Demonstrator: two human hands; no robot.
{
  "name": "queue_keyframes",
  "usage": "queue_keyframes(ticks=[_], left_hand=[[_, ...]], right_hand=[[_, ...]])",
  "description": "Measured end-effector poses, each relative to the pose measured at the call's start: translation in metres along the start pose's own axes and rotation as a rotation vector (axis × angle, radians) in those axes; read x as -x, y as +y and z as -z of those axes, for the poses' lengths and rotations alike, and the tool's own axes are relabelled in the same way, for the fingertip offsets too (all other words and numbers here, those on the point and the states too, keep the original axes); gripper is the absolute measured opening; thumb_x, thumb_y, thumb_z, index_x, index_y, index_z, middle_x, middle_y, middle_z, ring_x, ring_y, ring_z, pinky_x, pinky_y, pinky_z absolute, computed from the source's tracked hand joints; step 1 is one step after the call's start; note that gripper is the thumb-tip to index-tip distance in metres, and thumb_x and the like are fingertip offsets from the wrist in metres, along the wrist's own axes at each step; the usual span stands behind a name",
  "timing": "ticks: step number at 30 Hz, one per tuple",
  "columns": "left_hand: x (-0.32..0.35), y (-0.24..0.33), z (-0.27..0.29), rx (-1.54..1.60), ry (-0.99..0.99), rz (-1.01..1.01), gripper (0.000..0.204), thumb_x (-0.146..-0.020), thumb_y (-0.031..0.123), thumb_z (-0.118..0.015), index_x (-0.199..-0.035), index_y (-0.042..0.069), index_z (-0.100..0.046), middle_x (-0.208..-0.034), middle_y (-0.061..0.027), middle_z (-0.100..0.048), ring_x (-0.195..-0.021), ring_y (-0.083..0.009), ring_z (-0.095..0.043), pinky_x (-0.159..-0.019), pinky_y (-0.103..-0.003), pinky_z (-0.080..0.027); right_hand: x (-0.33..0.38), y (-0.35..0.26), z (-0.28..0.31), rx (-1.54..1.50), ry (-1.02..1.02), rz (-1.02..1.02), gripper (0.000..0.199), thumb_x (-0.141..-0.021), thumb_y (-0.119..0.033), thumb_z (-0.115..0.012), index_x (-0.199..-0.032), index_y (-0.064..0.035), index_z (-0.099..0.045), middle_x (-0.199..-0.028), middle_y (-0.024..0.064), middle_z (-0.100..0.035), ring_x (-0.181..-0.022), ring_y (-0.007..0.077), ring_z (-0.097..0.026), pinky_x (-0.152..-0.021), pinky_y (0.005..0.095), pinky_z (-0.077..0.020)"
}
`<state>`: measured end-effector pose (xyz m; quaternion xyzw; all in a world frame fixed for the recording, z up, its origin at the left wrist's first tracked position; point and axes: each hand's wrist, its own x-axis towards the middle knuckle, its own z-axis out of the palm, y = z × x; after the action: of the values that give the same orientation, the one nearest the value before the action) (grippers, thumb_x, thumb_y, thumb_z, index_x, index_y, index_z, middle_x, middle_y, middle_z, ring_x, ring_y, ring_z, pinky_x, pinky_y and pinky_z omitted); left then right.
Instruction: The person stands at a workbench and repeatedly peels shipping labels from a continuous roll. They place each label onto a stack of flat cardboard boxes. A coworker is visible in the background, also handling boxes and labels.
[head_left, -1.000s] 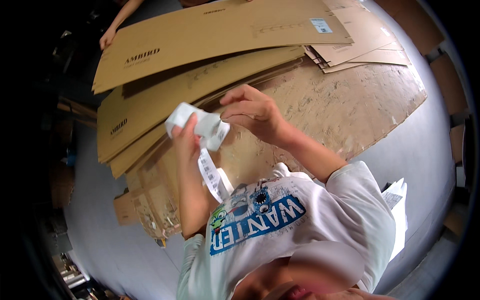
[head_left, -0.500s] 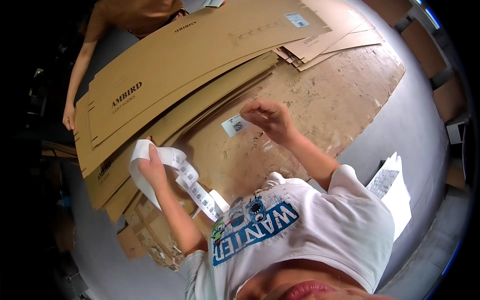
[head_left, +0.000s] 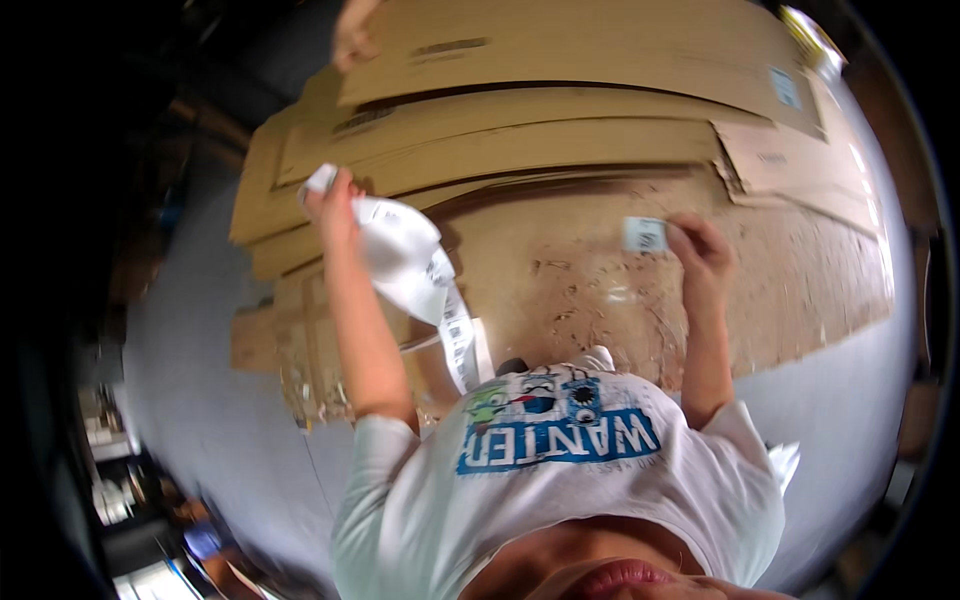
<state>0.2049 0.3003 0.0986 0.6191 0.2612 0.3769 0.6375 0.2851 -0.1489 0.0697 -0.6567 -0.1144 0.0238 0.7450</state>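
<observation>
My left hand [head_left: 335,205] is closed around a long white strip of printed labels [head_left: 400,245], which loops down toward my shirt front. Between the fingertips of my right hand [head_left: 703,245] a single white label [head_left: 645,234] is pinched by its edge, over the worn brown board. Beyond my hands lies a stack of flattened brown cartons [head_left: 500,145]. Its topmost carton [head_left: 600,50] bears a pale label [head_left: 785,88] near the right end.
A co-worker's hand [head_left: 355,40] is at the left end of the top carton. Paler flat cartons [head_left: 800,165] lie at the far right. The scuffed brown board [head_left: 590,290] is under everything, with grey floor [head_left: 215,400] around it.
My view has turned. The top carton has slid away from me, baring more of the one beneath, with the co-worker's hand at its end. My right hand has carried the label rightward.
</observation>
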Motion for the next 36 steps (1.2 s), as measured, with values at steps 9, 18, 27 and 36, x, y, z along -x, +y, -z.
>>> queue_keyframes(ticks=[9,18,27,36], left_hand=[[-0.161,-0.045,0.080,-1.272,0.299,0.098,0.041,-0.063,0.024,-0.063,-0.094,-0.002,-0.066,-0.092,-0.0219,-0.067,-0.085,-0.0342,-0.066,-0.074,-0.041,-0.051],[-0.243,-0.086,0.165,-0.296,0.429,0.555,0.029,-0.081,0.022,-0.073,-0.079,0.004,-0.051,-0.070,-0.0092,-0.050,-0.053,-0.0197,-0.045,-0.044,-0.034,-0.043],[-0.220,-0.029,0.300,-0.325,0.563,0.422,0.016,-0.081,0.010,-0.071,-0.078,0.004,-0.057,-0.067,-0.0031,-0.049,-0.059,-0.0141,-0.046,-0.057,-0.031,-0.046],[-0.176,-0.016,0.329,-0.343,0.641,0.346,0.021,-0.084,0.015,-0.070,-0.080,0.001,-0.054,-0.070,-0.0063,-0.054,-0.059,-0.0149,-0.053,-0.050,-0.027,-0.048]], right_hand=[[-0.009,0.003,0.025,-0.009,0.128,0.003,0.009,-0.083,-0.001,-0.065,-0.092,0.0006,-0.066,-0.085,0.0011,-0.062,-0.080,0.0089,-0.056,-0.075,0.0221,-0.0445],[-0.127,-0.023,0.075,0.038,0.222,-0.027,0.020,-0.084,-0.019,-0.068,-0.093,-0.0016,-0.065,-0.083,0.0012,-0.063,-0.076,0.0069,-0.057,-0.069,0.0226,-0.0464],[-0.140,0.006,0.059,0.117,0.158,-0.018,0.019,-0.085,-0.019,-0.068,-0.095,-0.0028,-0.065,-0.081,0.0010,-0.063,-0.072,0.0067,-0.056,-0.065,0.0209,-0.0457],[-0.160,-0.007,0.012,0.372,0.024,-0.075,0.025,-0.083,-0.024,-0.068,-0.094,-0.0026,-0.065,-0.083,0.0023,-0.064,-0.077,0.0084,-0.057,-0.071,0.0229,-0.0441]])
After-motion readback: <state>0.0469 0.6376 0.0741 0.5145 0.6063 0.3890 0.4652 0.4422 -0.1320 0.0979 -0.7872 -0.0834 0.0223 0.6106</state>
